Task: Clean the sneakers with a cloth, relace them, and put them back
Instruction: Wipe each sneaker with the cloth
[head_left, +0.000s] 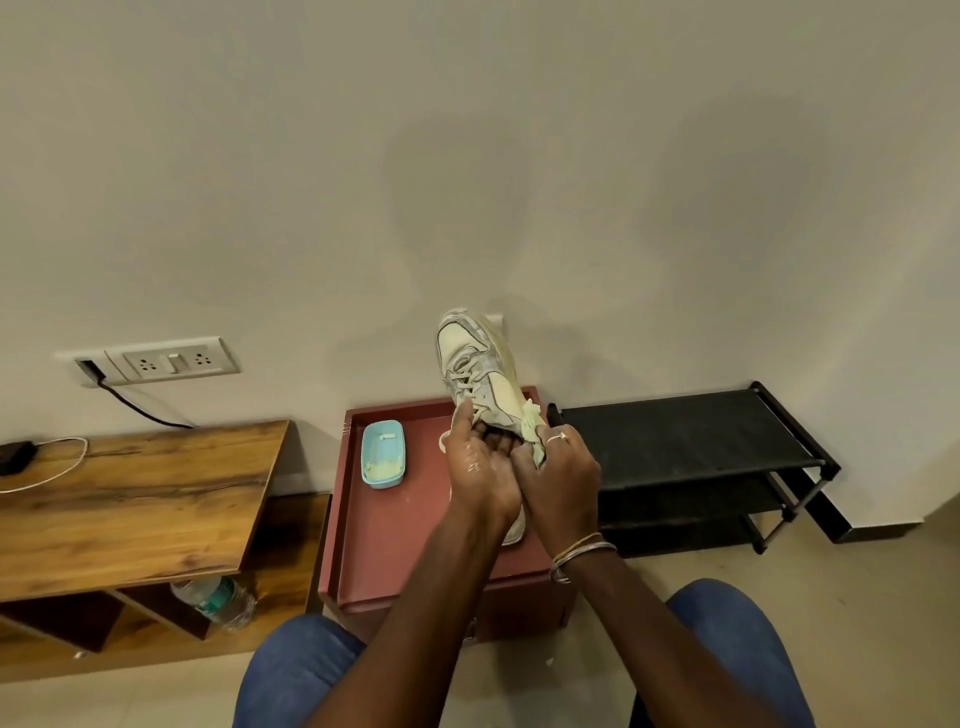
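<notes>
We hold the sneaker (475, 364) toe-up above the maroon cabinet (384, 545). It is light, we judge, with a soft upper and a stiff sole, so our left hand (480, 467) curls round its heel end while our right hand (558, 478) grips the bunched cloth (535, 428) against its side. A soap dish (383, 454) sits on the cabinet top, and a black shoe rack (685, 436) stands just beside.

I'm looking into a home room: shoe rack (685, 431) standing against the wall, wooden desk (130, 499) sitting beside a red cabinet (395, 545), cable (140, 408) hanging from socket (171, 359), bottle (218, 603) lying under the desk.
</notes>
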